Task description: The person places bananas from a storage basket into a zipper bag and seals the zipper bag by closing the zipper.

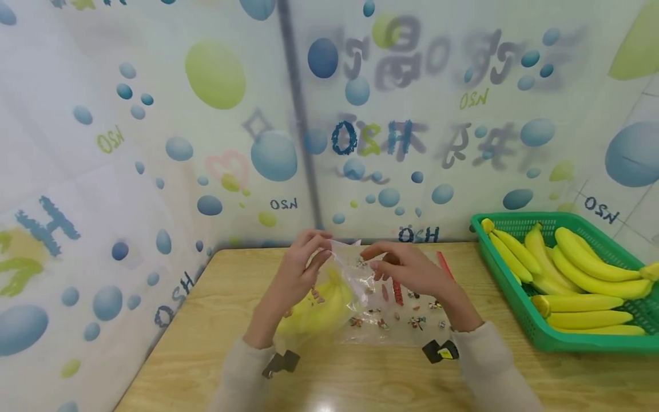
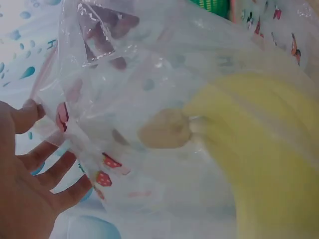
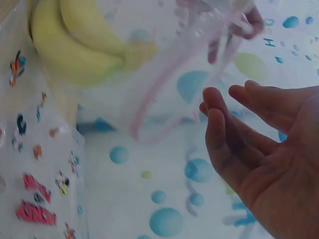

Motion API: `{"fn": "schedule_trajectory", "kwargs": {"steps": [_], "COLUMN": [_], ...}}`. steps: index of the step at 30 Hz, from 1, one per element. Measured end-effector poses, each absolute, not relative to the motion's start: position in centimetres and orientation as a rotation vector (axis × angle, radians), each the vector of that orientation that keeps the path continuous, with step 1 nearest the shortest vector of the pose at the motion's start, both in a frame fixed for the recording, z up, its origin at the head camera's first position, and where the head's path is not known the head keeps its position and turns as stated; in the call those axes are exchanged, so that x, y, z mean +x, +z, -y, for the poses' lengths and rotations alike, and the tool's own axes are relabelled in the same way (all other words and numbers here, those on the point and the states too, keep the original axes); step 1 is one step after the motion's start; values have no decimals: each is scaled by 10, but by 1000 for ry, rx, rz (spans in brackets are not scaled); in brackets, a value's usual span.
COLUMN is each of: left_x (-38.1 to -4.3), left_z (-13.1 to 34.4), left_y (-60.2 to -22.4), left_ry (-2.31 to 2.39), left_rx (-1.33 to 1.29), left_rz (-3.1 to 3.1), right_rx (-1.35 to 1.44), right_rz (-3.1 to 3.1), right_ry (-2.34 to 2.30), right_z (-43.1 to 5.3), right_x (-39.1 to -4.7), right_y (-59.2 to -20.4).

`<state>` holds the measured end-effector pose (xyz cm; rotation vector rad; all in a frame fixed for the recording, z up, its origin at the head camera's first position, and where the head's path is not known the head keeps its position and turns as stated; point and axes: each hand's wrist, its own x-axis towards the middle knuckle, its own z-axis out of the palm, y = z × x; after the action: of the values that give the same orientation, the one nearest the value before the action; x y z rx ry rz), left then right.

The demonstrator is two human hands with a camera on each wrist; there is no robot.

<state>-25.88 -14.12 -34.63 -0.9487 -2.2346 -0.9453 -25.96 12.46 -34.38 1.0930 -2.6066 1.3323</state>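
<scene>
A bunch of bananas (image 1: 324, 306) is inside a clear zip bag (image 1: 344, 254) with small red strawberry prints. My left hand (image 1: 297, 269) holds the bag's edge at its mouth, between thumb and fingers; in the left wrist view the fingertips lie behind the film. Through that film the bananas (image 2: 269, 134) show with their stem end toward the mouth. My right hand (image 1: 412, 270) hovers to the right of the mouth, fingers loosely bent, nothing in them. The right wrist view shows the pinkish rim of the bag (image 3: 149, 112) a little apart from its fingertips.
Beneath and right of the hands, a clear bag with cartoon prints (image 1: 412, 329) and a red strip lies flat on the wooden table (image 1: 190, 320). A green basket (image 1: 546, 337) with several bananas (image 1: 592, 263) stands at right. A patterned curtain (image 1: 247, 86) hangs behind the table.
</scene>
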Motion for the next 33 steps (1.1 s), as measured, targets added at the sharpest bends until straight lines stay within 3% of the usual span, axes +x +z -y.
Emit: {"fn": "schedule_trajectory", "kwargs": {"steps": [9, 20, 25, 33], "left_x": [-252, -251, -251, -254], "left_z": [146, 139, 139, 138], "left_y": [-340, -339, -338, -341], "left_ry": [-990, -1031, -1075, -1075], "left_rx": [-931, -965, -926, -911], "left_rz": [2220, 2172, 2153, 2141], "right_rx": [974, 496, 428, 334], "right_rz": [2566, 2775, 2999, 3317], "right_ry": [1227, 810, 637, 1188], "right_z": [-190, -304, -336, -363], "right_x": [-245, -219, -214, -215], "right_y": [-335, -333, -335, -346]}}
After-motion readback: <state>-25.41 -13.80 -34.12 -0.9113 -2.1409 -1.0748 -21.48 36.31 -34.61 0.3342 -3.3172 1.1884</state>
